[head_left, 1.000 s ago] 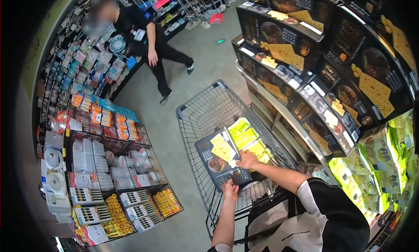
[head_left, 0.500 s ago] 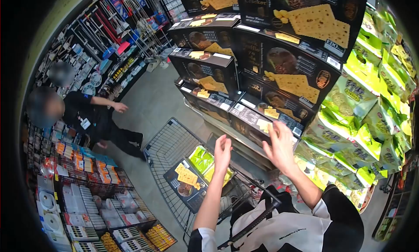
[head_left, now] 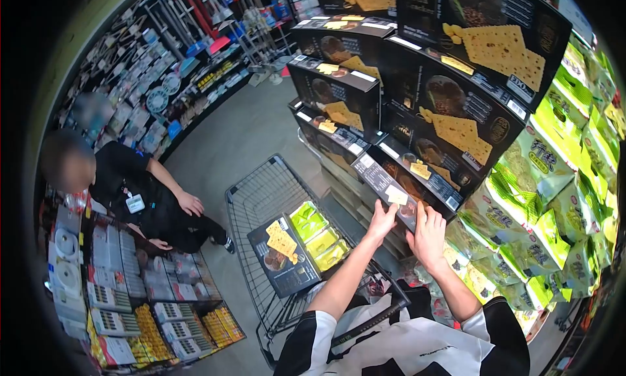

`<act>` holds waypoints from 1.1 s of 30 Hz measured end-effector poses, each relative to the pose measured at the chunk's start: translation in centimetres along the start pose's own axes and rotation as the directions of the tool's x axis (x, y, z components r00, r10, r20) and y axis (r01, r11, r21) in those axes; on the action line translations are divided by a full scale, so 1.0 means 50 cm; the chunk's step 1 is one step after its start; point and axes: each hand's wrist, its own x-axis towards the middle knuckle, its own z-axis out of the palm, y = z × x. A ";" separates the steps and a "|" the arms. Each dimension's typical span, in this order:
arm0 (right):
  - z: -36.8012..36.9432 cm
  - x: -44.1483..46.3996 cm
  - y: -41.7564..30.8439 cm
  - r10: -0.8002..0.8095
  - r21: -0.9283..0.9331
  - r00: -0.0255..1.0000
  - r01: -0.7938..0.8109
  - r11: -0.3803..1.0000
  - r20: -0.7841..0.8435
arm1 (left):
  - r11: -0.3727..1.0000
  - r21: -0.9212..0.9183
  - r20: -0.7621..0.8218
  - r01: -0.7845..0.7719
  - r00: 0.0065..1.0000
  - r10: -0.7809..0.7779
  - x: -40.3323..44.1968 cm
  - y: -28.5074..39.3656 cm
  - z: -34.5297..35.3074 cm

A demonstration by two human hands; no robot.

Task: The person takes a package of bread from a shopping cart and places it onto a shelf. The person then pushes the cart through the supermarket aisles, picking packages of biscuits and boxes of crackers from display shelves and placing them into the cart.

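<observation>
A black box of soda crackers (head_left: pixel 383 180) sticks out from the lowest visible row of the stack, its narrow top face turned up. My left hand (head_left: pixel 380 224) grips its near edge with the thumb on top. On the box's right end, my right hand (head_left: pixel 428 239) has its fingers closed over the edge; the undersides of both hands are hidden. Below and left of my hands stands a wire shopping cart (head_left: pixel 244 210). Inside it lie another cracker box (head_left: pixel 274 272), face up, and green-yellow snack packs (head_left: pixel 313 229).
More cracker boxes (head_left: pixel 450 109) rise in stacked rows ahead. Green snack bags (head_left: pixel 554 161) fill the display at right. A person in black (head_left: pixel 140 193) stands left of the cart, beside low wire bins (head_left: pixel 169 285). Brooms and tools (head_left: pixel 215 17) hang at the back.
Both hands have come together and taken hold of a cracker box, which now juts out from the row. The person at left has moved nearer, one arm lowered. My view has shifted left.
</observation>
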 end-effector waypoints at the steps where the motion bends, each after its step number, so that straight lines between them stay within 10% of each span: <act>1: -0.001 0.006 -0.007 -0.012 -0.029 0.997 0.010 1.000 -0.070 | 0.995 -0.092 0.044 0.043 0.998 -0.039 -0.016 0.005 0.000; 19: -0.217 0.028 -0.065 -0.082 0.412 0.994 0.103 0.905 -0.069 | 0.936 -0.337 -0.089 -0.105 0.993 0.080 -0.172 -0.066 -0.132; 29: -0.062 0.100 -0.221 -0.227 0.916 0.967 -0.012 0.401 0.112 | 0.707 -0.639 -0.363 -0.304 0.929 0.072 -0.276 -0.143 -0.296; 33: 0.038 0.093 -0.324 -0.304 0.920 0.872 -0.333 0.207 0.384 | 0.784 -0.557 -0.465 -0.273 0.885 -0.022 -0.348 -0.164 -0.403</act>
